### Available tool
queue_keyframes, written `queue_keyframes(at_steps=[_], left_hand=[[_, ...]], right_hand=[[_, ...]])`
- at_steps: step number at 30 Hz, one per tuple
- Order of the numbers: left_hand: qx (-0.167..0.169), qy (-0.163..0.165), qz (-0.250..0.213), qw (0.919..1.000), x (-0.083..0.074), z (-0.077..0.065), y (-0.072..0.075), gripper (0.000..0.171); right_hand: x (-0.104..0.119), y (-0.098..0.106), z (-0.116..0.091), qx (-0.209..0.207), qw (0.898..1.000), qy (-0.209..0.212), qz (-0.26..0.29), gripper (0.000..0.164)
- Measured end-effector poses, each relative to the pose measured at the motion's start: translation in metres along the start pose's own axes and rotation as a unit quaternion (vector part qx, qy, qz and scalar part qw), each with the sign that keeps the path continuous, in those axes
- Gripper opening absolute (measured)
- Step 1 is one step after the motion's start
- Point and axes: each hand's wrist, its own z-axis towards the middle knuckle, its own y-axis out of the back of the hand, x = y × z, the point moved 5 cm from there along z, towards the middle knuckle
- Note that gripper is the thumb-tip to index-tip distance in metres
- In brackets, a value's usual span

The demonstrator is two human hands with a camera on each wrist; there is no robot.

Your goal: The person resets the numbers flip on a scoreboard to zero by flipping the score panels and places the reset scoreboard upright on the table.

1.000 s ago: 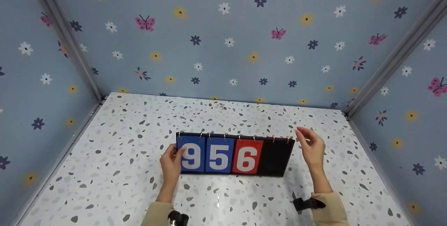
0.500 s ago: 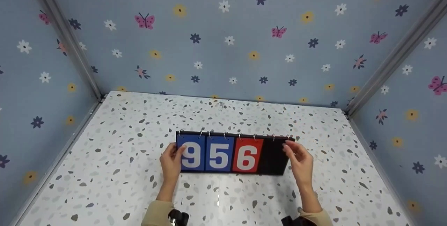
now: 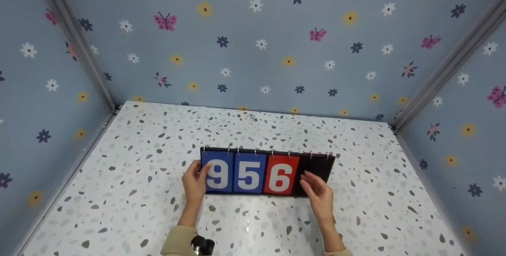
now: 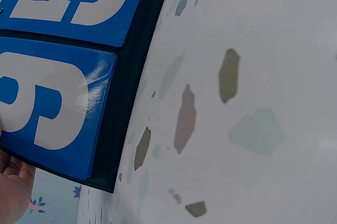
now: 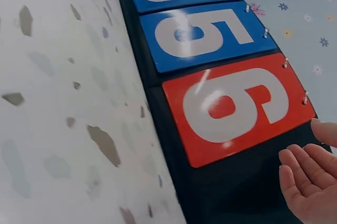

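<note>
A black flip scoreboard (image 3: 327, 165) stands tilted back on the speckled tabletop. Its ring-bound cards show a blue 9 (image 3: 229, 162), a blue 5 (image 3: 235, 177) and a red 6 (image 3: 269, 161); the rightmost panel is plain black. My left hand (image 3: 195, 182) grips the scoreboard's left end, thumb on the front over the 9 card and fingers behind. In front of the black panel, beside the red 6 card, is my right hand (image 3: 319, 194). Its fingers (image 5: 310, 166) are loosely bent with nothing between them and the thumb; contact with the card's edge cannot be made out.
White speckled tabletop (image 3: 158, 149) surrounds the scoreboard. Blue flowered panels (image 3: 253, 42) enclose it at the back and both sides, with grey metal posts (image 3: 75, 42) at the corners. A black strap device (image 3: 202, 245) sits on the left wrist.
My right hand has moved left and down, from beyond the scoreboard's right end to beside the red 6 card. The left hand keeps its grip; the cards show the same digits.
</note>
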Motion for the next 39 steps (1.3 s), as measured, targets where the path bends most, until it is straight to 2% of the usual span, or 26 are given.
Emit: queue_keyframes(at_steps=[2, 4, 7, 9, 10, 16, 22, 24, 28, 30, 34, 37, 39], left_hand=[[0.004, 0.001, -0.003, 1.0000, -0.001, 0.000, 0.000, 0.013], [0.006, -0.002, -0.006, 1.0000, -0.006, 0.000, 0.000, 0.012], [0.010, -0.006, -0.011, 0.9999, -0.021, -0.001, 0.001, 0.012], [0.011, -0.006, -0.010, 0.9999, -0.032, -0.002, 0.002, 0.011], [0.013, -0.006, -0.010, 0.9999, -0.038, -0.003, 0.002, 0.011], [0.011, -0.008, -0.010, 0.9999, -0.035, -0.003, 0.002, 0.010], [0.001, -0.005, 0.000, 1.0000, -0.009, -0.001, 0.000, 0.009], [0.001, 0.000, 0.001, 1.0000, -0.002, 0.000, -0.001, 0.011], [0.002, 0.006, -0.003, 1.0000, 0.001, 0.000, -0.001, 0.012], [0.001, 0.007, -0.014, 0.9999, 0.000, 0.000, -0.001, 0.012], [0.002, 0.000, -0.017, 0.9999, -0.018, -0.001, 0.002, 0.010], [0.008, 0.000, -0.005, 1.0000, -0.031, -0.002, 0.003, 0.010], [0.009, 0.006, -0.002, 0.9999, -0.034, -0.002, 0.003, 0.011]], right_hand=[[-0.019, -0.002, -0.001, 0.006, 0.999, 0.038, -0.006, 0.027], [-0.021, -0.006, -0.003, 0.009, 0.999, 0.039, -0.022, 0.028], [-0.014, -0.011, -0.006, 0.016, 0.999, 0.037, -0.030, 0.029], [0.002, -0.016, -0.008, 0.014, 0.999, -0.001, -0.036, 0.029], [0.002, -0.017, -0.008, 0.014, 0.999, 0.001, -0.034, 0.029], [-0.014, -0.019, -0.005, -0.001, 0.999, 0.015, -0.048, 0.024], [-0.016, -0.023, -0.002, -0.026, 0.996, 0.034, -0.083, 0.019], [-0.016, -0.024, 0.000, -0.033, 0.994, 0.031, -0.094, 0.018], [-0.015, -0.025, 0.005, -0.039, 0.993, 0.004, -0.107, 0.023], [-0.013, -0.025, 0.007, -0.038, 0.993, -0.008, -0.113, 0.025], [0.002, -0.028, 0.008, -0.035, 0.992, -0.015, -0.119, 0.023], [0.016, -0.031, 0.007, -0.028, 0.992, -0.026, -0.117, 0.020], [0.022, -0.032, 0.007, -0.023, 0.993, -0.036, -0.114, 0.018]])
